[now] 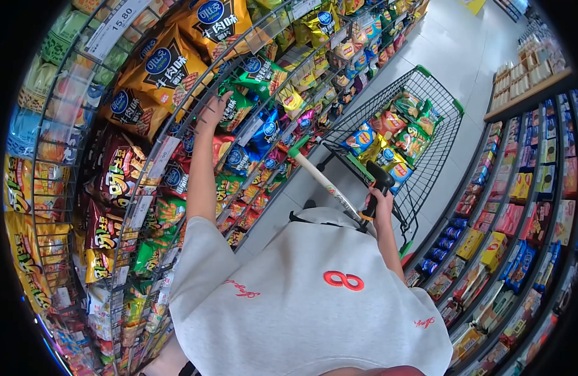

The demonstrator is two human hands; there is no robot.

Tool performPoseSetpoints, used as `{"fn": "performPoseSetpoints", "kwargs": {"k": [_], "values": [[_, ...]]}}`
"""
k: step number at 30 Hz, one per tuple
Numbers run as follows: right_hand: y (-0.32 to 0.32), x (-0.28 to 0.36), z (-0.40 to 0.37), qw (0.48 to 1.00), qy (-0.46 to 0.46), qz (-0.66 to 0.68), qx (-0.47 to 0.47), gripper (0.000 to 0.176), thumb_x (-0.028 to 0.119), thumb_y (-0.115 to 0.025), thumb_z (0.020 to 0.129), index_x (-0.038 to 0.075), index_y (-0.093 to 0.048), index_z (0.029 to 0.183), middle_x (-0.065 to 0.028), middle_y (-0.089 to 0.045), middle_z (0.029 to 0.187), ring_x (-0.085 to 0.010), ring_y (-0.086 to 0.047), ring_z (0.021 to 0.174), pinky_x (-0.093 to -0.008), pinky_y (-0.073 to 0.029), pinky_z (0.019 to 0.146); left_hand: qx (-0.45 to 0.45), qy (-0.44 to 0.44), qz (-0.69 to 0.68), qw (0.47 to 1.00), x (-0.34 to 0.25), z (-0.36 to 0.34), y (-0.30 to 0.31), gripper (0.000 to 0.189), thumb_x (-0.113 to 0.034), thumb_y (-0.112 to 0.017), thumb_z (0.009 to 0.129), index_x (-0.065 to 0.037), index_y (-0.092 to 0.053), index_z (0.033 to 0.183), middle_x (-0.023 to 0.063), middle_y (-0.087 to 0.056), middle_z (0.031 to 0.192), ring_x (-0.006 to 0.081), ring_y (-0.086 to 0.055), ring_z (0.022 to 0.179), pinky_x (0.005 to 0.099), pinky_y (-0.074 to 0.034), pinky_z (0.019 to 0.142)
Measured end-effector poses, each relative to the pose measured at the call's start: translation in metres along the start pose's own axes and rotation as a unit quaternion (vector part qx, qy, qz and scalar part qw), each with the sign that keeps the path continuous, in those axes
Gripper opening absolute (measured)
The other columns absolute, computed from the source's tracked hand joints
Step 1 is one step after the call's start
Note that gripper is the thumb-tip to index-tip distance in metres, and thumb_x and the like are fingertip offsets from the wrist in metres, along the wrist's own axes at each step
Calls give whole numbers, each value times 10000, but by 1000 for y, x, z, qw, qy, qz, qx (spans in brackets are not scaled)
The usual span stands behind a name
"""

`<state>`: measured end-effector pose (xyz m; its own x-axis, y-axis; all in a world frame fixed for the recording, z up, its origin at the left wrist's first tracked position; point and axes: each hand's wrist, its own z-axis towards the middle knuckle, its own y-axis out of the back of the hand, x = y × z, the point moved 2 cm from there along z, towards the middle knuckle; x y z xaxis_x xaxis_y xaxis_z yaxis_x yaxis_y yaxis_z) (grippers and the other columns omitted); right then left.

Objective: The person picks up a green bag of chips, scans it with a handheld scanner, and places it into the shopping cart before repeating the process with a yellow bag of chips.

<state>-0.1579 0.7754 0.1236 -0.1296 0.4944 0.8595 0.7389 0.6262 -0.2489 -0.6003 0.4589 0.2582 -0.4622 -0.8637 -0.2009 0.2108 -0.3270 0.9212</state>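
Grip of the right hand [380, 203] was clamped on the cart handle [380, 180], with the cart [436, 156] just ahead. Up and well to the left, the left hand [214, 111] lay with fingers apart against a green chip bag [240, 108] on the shelf [160, 156].

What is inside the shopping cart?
Bags of chips lie piled in the shopping cart: yellow, green, blue and red ones. Anything lying under the pile is covered, so it cannot be seen.
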Motion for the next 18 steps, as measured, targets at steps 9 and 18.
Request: {"fn": "performPoseSetpoints", "kwargs": {"k": [9, 18], "values": [[-2, -8, -1, 1000, 2, 2, -14, 212, 132, -629, 864, 14, -600, 1038, -49, -575, 648, -143, -556, 549, -265, -441, 536, 44, -33, 38, 998, -10, 22, 5, 606, -547, -547, 964, -23, -600, 1266, 281, -651, 1129, 458, -642, 985, 512, -529, 789], [-3, -18, -1, 999, 2, 13, -31, 191, 130, -624, 869, 19, -597, 1023, -47, -570, 640, -138, -550, 540, -261, -438, 528, -63, -105, 49, 991, -63, -12, 20, 406, -338, -645, 938, -61, -586, 1228, 156, -681, 1055, 379, -648, 952, 503, -521, 753]]}}
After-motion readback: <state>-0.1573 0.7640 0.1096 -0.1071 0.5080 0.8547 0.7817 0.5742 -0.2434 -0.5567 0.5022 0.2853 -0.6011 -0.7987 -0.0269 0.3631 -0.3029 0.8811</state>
